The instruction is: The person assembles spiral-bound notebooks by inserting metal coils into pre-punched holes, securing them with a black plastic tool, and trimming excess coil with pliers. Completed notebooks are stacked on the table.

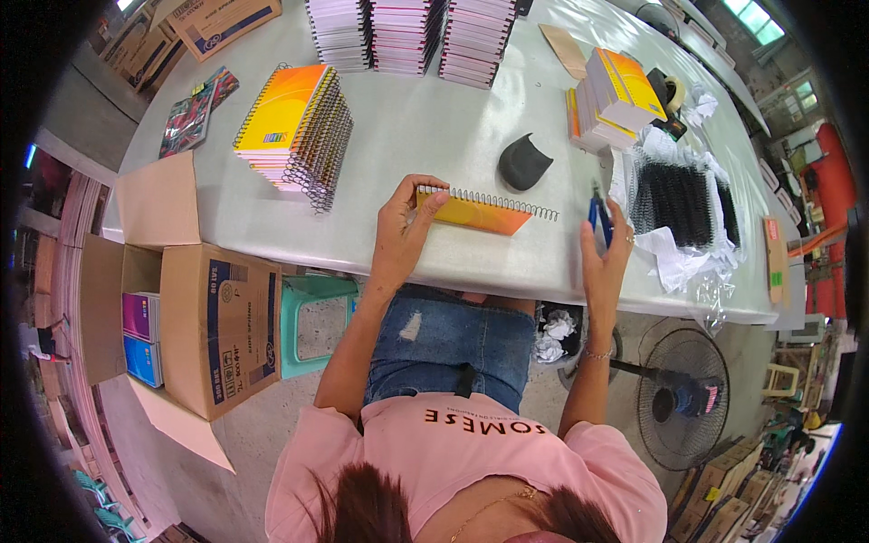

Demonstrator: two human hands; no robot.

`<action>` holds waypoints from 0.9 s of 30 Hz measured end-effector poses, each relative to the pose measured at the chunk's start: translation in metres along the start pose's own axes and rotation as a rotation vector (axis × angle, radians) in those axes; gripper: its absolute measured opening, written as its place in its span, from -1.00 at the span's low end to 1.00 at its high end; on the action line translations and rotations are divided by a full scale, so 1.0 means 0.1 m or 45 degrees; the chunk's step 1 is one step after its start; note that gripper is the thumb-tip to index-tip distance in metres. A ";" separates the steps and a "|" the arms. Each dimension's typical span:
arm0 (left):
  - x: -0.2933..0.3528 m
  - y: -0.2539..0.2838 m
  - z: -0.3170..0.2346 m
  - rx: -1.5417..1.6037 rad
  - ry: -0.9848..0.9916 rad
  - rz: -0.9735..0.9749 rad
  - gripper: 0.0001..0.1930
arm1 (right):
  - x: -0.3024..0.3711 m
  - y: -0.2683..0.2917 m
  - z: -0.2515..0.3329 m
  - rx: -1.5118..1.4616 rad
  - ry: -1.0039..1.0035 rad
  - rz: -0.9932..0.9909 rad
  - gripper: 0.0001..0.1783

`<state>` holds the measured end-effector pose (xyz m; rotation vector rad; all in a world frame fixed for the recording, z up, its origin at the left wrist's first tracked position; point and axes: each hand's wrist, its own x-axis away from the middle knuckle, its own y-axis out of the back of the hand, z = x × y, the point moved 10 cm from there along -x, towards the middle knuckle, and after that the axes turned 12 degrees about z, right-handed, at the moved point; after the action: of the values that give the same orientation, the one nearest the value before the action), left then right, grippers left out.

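My left hand [405,224] is closed on the left end of a yellow and orange spiral notebook [475,215], thumb on top. The notebook is held by the table's near edge, its wire coil [498,200] along the far side and running past the right end of the cover. To the right, my right hand [608,258] has blue-handled pliers [594,210] between thumb and fingers, jaws pointing away from me. Just beyond the notebook lies a dark, curved piece [525,163] whose kind I cannot make out.
A stack of coil-bound notebooks [288,113] stands left, unbound-looking books [620,90] at the far right. Black coils [672,204] lie on white wrapping at right. Tall notebook stacks [405,36] are at the back. An open carton [231,330] and a fan [681,394] flank me.
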<state>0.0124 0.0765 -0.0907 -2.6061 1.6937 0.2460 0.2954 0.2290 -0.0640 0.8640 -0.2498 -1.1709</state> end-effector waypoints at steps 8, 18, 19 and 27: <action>-0.04 0.03 0.03 0.139 -0.018 0.020 -0.78 | 0.44 -0.42 1.41 -0.371 0.508 0.292 -0.30; 0.06 0.04 -0.05 0.075 -0.050 0.012 -0.72 | 0.60 -0.90 1.55 -0.199 0.559 0.350 -0.30; 0.06 0.05 -0.06 0.059 -0.048 0.004 -0.71 | 0.61 -0.91 1.56 -0.211 0.569 0.356 -0.30; 0.13 0.07 -0.22 -0.186 -0.138 -0.073 -0.70 | 0.69 -1.20 1.38 -0.963 0.145 0.831 -0.47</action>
<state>0.0142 0.0599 -0.0702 -2.6819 1.6211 0.5181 0.1584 0.0900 -0.0742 0.1425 0.0222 -0.5188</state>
